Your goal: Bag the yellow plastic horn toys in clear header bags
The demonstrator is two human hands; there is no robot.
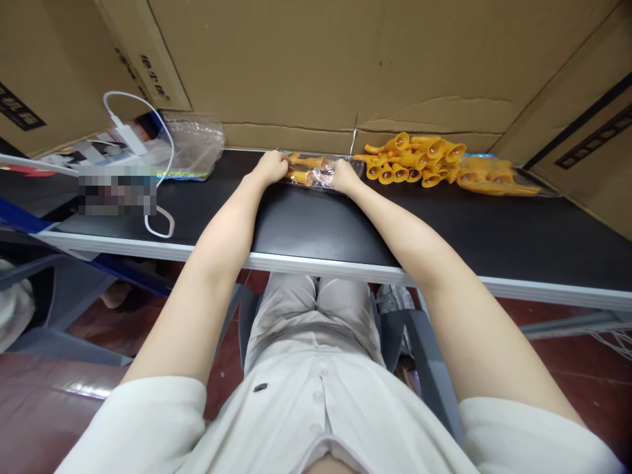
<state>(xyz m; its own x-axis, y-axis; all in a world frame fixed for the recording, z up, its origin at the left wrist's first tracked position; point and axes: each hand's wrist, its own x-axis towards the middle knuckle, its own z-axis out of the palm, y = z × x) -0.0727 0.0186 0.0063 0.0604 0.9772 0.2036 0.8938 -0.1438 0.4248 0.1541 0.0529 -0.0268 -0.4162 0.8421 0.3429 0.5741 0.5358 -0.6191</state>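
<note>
Both of my hands hold a clear plastic bag [316, 179] with orange toy trumpets inside, lying on the black table [306, 224] near its far edge. My left hand [270, 166] grips the bag's left end. My right hand [344, 176] grips its right end. To the right lies a loose pile of orange toy trumpets [415, 161], close to my right hand but apart from it.
Filled clear bags of trumpets [496, 176] lie at the far right. A stack of empty clear bags [190, 148] and a white charger with cable [131, 138] sit at the left. Cardboard boxes [306, 59] wall in the table's back. The table's metal front edge [345, 266] is near my lap.
</note>
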